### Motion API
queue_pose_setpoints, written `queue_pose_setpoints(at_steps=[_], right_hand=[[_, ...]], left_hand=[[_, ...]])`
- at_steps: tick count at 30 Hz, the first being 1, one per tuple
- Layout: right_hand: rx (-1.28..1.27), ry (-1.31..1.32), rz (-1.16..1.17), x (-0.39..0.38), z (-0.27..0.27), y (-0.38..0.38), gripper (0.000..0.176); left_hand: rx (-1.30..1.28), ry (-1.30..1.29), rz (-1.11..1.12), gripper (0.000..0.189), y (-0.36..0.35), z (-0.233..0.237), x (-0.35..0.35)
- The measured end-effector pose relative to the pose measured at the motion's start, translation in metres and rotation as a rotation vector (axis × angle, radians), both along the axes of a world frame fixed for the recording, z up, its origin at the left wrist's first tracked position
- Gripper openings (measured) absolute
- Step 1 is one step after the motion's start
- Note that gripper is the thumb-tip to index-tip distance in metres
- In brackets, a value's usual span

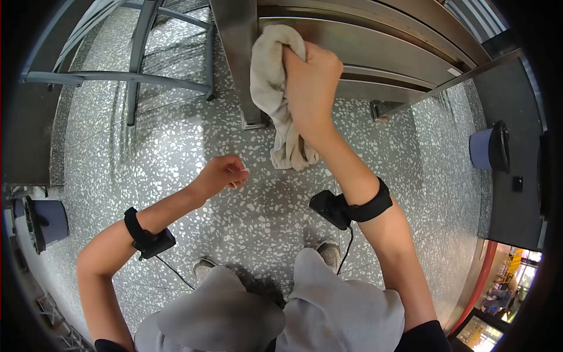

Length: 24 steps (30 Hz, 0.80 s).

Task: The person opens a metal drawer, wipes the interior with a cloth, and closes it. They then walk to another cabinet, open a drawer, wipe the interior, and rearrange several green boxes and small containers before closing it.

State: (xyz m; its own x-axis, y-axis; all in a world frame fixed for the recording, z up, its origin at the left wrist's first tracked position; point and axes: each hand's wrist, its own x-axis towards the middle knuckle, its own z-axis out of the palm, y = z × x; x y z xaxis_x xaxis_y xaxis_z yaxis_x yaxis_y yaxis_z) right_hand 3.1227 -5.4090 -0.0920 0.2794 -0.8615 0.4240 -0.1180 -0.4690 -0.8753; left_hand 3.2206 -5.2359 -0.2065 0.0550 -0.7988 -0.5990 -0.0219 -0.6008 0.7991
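Note:
A pale, stained cloth [270, 70] hangs from my right hand [311, 85], whose fingers are closed on it. The cloth's upper part lies against the corner post of a metal frame [237, 56], and its lower end dangles over the speckled floor. My left hand [221, 175] is in the air over the floor, lower and to the left of the cloth, with its fingers curled together. Something small and whitish shows at those fingertips, too small to name. Both forearms carry a black strapped device.
Grey metal stool legs [135, 76] stand at the upper left. A blue-grey bin [481, 149] is at the right and another bin [51, 222] at the left. My shoes [329, 255] rest on the speckled floor [246, 234]. A doorway opens at the lower right.

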Motion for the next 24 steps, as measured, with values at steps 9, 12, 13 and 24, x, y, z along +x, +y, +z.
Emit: queue_pose_setpoints(at_steps=[9,12,13,24], right_hand=[[0.36,-0.359,0.338,-0.016,-0.026,-0.018,0.014],[0.479,-0.344,0.816,-0.048,-0.022,-0.029,0.015],[0.546,-0.327,0.907,-0.056,-0.024,-0.031,0.017],[0.451,-0.11,1.034,-0.076,-0.029,-0.017,0.042]], left_hand=[[-0.183,-0.028,0.039,0.013,-0.009,0.028,0.002],[-0.351,-0.041,0.106,0.01,-0.018,0.053,0.006],[-0.396,-0.037,0.137,0.009,-0.021,0.063,0.006],[-0.684,-0.02,-0.05,0.008,-0.031,0.119,-0.038]])
